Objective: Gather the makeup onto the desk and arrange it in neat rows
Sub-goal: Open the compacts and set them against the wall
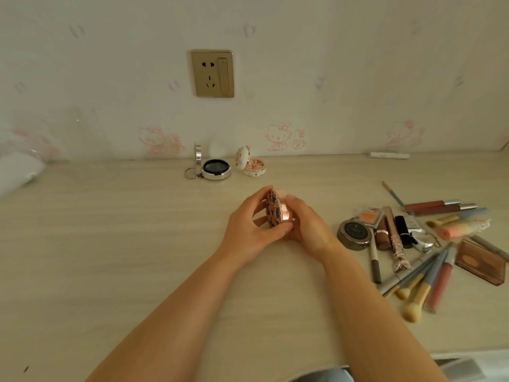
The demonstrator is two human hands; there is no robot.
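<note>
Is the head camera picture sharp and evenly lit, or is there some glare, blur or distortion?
Head view: dim, warm, soft light; a small glare spot on the compact that the left hand and right hand hold; wide-angle bending of the desk edges; corners look blurred.

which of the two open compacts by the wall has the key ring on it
The silver compact with the dark pan, left of the white floral compact; its ring lies at its left.
</note>
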